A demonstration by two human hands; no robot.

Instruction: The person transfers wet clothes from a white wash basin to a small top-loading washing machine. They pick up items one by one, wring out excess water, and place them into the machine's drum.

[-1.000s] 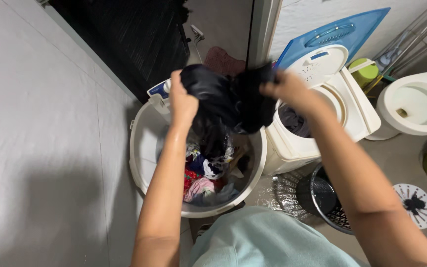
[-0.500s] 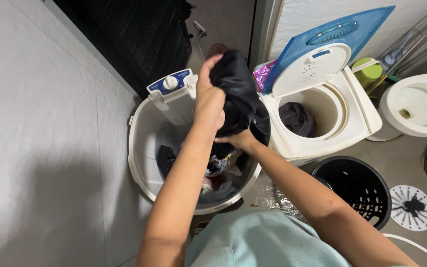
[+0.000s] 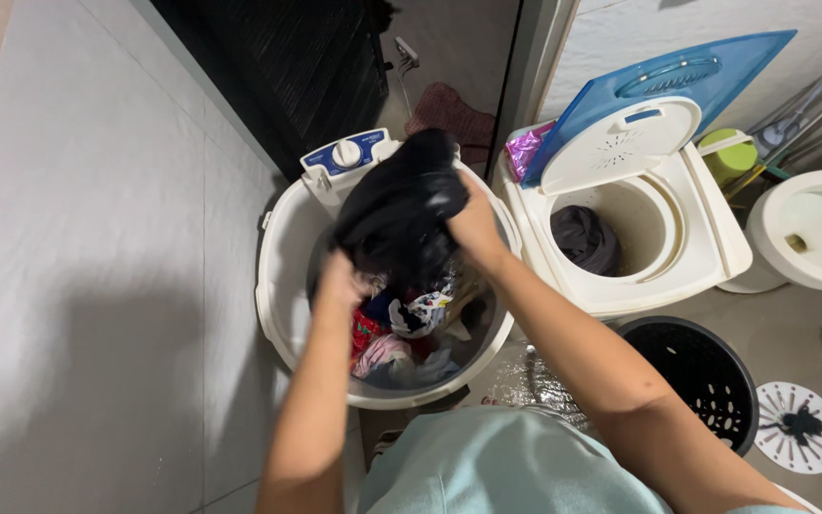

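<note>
The person's left hand (image 3: 340, 283) is gripping the lower edge of a bunched black cloth garment (image 3: 397, 217), its fingers closing into the fabric so that only the knuckles are showing. The right hand (image 3: 476, 227) is clutching the same garment from the other side, its fingers wrapping into the dark folds, with the thumb side facing the camera. Between the two hands the garment is hanging in a loose wad, lifted clear above the round white plastic wash tub (image 3: 278, 286) that is sitting directly beneath both hands.

Just below the left hand, inside the tub, a heap of mixed coloured clothes (image 3: 401, 328) in red, pink, white and navy is lying. Beyond the garment, past the fingertips, a blue-and-white control panel with a round dial (image 3: 346, 154) is standing on the tub's far rim. Out to the right of the right hand, a cream square spinner unit (image 3: 677, 252) is standing open, a dark grey cloth (image 3: 587, 238) lying in its drum, its blue translucent lid (image 3: 663, 81) tilting upward. Beside the right forearm, nearer the person, a black perforated plastic basket (image 3: 706, 376) is resting on the floor.
</note>
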